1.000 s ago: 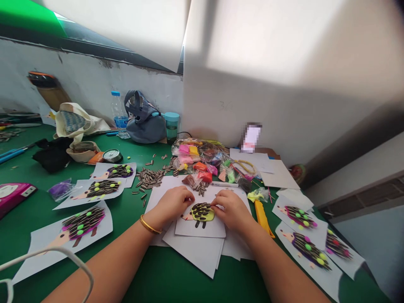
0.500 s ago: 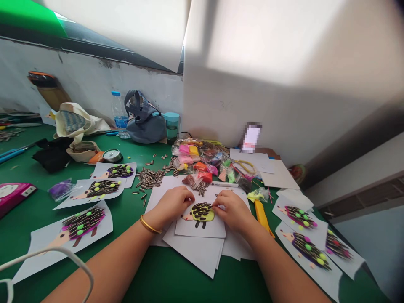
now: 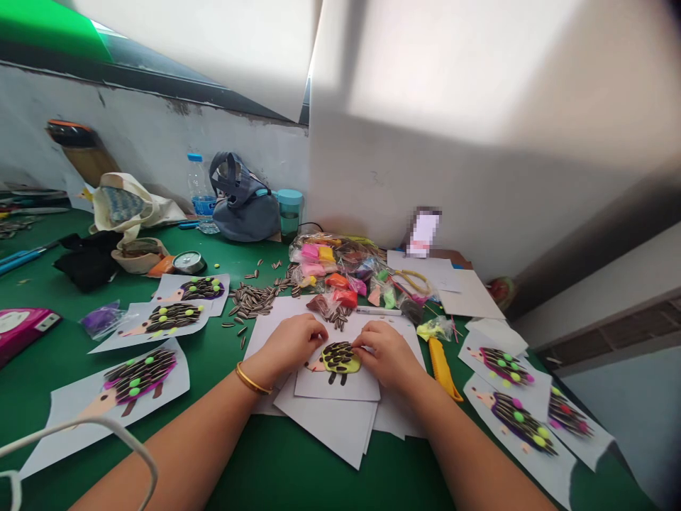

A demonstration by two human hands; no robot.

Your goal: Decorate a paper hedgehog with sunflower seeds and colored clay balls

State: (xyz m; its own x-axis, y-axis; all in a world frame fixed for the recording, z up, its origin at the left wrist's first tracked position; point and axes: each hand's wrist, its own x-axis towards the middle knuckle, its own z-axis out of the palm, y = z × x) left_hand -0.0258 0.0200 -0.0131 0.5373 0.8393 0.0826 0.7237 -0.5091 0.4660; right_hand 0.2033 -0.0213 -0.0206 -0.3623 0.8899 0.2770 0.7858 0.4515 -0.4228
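A hedgehog picture point(image 3: 340, 360) lies on white paper in front of me, with a yellow-green clay body, striped sunflower seeds stuck over its back and dark legs. My right hand point(image 3: 384, 353) is at the upper right of the body, thumb and forefinger pinched on a sunflower seed at its edge; the fingers mostly hide that seed. Just above the animal's pink head rests my left hand point(image 3: 294, 344), fingers curled together, and whatever they hold is hidden. Loose sunflower seeds point(image 3: 337, 319) lie behind the picture, between both hands.
A seed pile point(image 3: 252, 301) lies left of the papers. Bagged coloured clay point(image 3: 333, 266) and a white pen point(image 3: 379, 311) are behind. A yellow cutter point(image 3: 443, 369) lies right. Other hedgehog pictures point(image 3: 175, 319) flank both sides. A white cable point(image 3: 122, 428) crosses the lower left.
My right hand has shifted slightly left, its fingertips now closer over the seeds at the body's upper right edge. My left hand has hardly moved.
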